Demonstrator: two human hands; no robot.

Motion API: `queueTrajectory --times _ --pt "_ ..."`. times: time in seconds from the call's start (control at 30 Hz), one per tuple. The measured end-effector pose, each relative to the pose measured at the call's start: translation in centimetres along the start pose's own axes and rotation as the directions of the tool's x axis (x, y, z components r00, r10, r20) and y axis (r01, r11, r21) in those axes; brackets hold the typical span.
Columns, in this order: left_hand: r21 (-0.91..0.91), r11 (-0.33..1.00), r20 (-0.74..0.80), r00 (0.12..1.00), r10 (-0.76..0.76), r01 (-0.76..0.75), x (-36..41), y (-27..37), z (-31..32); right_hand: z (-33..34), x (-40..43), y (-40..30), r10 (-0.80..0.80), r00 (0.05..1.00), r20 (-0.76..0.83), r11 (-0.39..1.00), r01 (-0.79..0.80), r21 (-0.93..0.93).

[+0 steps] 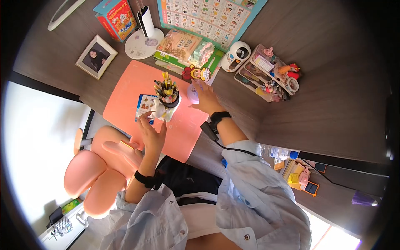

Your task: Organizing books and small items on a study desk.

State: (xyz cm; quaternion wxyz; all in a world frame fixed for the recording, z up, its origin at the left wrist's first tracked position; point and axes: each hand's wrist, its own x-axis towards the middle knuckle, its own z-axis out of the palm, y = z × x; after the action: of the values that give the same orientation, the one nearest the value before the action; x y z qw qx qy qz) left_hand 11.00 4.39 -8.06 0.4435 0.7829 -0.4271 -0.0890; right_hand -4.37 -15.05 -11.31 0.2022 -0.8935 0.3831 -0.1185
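On a pink desk mat (122,90) stands a pencil holder (172,101) full of pens and pencils, with a white animal figurine (158,108) at its near left side. My left hand (152,131) is beside the figurine, fingers spread; whether its fingertips touch the figurine is unclear. My right hand (206,98) is at a round lilac object (193,93), fingers over its right side; a firm hold cannot be made out. Behind it is a colourful cartoon figure made of small beads (196,73). A blue-edged card with pictures (144,104) lies partly under the figurine.
Stacked books (179,45), a lamp base (140,47), a framed photo (97,57) and a red box (117,22) stand behind the mat. A white rounded device (236,57) and a clear organizer (253,76) are at right. A pink chair (103,175) is at left.
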Motion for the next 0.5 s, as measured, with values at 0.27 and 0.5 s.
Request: queueTrajectory --times 0.27,0.5 --pt "-0.076 0.997 0.086 0.996 -0.003 0.009 -0.4 -1.9 -1.6 0.1 0.8 0.4 0.186 0.969 0.162 0.982 -0.18 -0.05" --pt "-0.087 0.995 0.121 0.992 -0.041 0.052 -0.9 -3.3 -2.5 -2.4 0.2 5.1 0.394 0.919 -0.005 0.918 -0.393 0.055"
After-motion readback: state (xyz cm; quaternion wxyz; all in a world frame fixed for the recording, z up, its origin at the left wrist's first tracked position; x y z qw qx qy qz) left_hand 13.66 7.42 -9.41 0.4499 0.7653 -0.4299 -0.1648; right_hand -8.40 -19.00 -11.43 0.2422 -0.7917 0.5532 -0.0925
